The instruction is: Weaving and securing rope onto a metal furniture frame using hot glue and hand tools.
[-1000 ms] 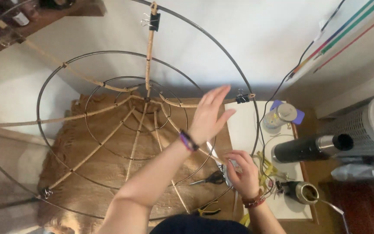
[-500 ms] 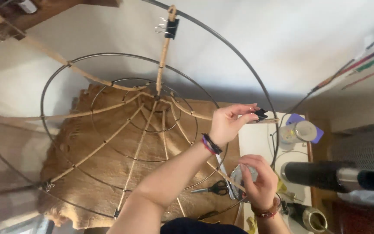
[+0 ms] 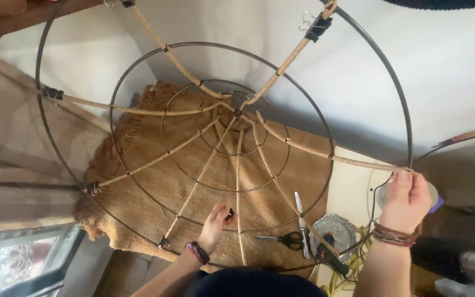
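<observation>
A large lampshade frame of dark wire rings (image 3: pixel 224 47) with cane-wrapped spokes (image 3: pixel 303 146) fills the view, seen from above. My left hand (image 3: pixel 217 218), wearing a dark wristband, is closed on a small black clip (image 3: pixel 230 213) next to a lower spoke and one of the middle rings. My right hand (image 3: pixel 406 199), with brown bracelets at the wrist, grips the outer ring (image 3: pixel 408 137) where a wrapped spoke ends at the right rim. Black binder clips (image 3: pixel 319 25) pinch other spoke ends to the outer ring.
Under the frame lies a brown woven cloth (image 3: pixel 138 187). On the white table (image 3: pixel 353 187) to the right are scissors (image 3: pixel 285 240), a thin blade (image 3: pixel 299 214), a round glass dish (image 3: pixel 333 228), a black hand tool (image 3: pixel 332 258) and yellow cord. A window (image 3: pixel 17 258) shows at lower left.
The frame now sits bigger and turned in view. My left hand came off the right rim down to a middle ring. My right hand rose from the table to the outer ring.
</observation>
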